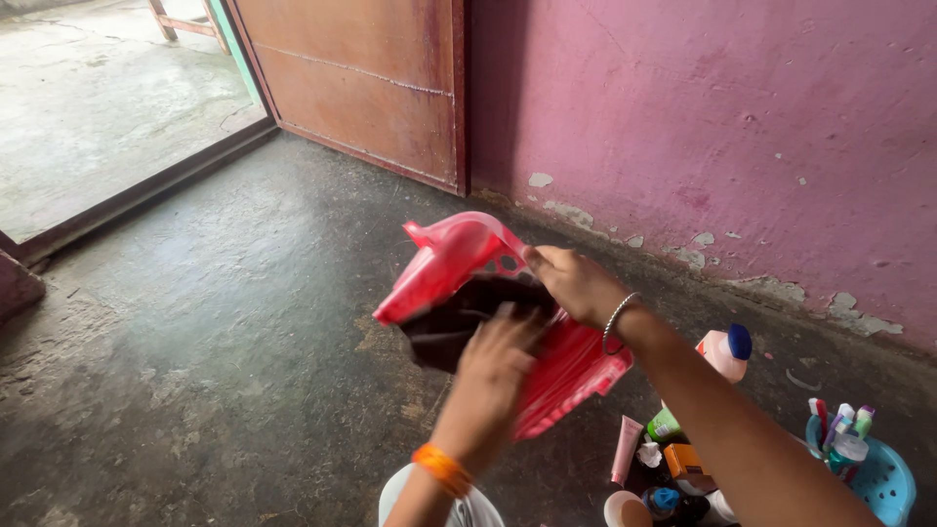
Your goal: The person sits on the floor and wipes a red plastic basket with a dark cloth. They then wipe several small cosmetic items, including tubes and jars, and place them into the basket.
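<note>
Head view shows the right hand [578, 283] gripping the tilted red plastic basket [459, 259] above the floor [224, 322] while the left hand's [498, 356] closed fingers press a dark cloth [444, 337] inside it, wiping seemingly unfinished, toiletries [683, 459] waiting alongside.

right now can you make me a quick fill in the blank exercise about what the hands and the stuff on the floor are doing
1. The right hand grips the rim of a ____ plastic basket.
2. The left hand presses a ____ cloth into the basket.
3. The left wrist wears an ____ band.
4. The toothbrushes stand in a ____ holder on the floor.

Missing words: red; black; orange; blue
</note>
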